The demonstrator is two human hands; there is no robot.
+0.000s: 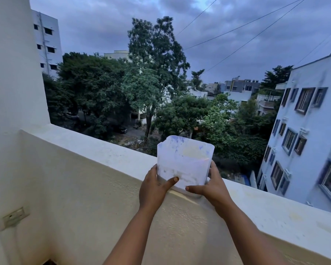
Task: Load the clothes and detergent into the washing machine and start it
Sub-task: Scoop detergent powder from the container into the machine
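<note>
A translucent white plastic container, open at the top with bluish smears inside, stands on the top of the balcony parapet. My left hand grips its left side, thumb across the front. My right hand grips its right side, thumb on the lower front edge. No washing machine or clothes are in view.
The parapet wall runs from left to lower right, with a drop to trees and a street beyond. A white pillar stands at the left. A wall socket plate sits low on the left wall. A neighbouring building is at the right.
</note>
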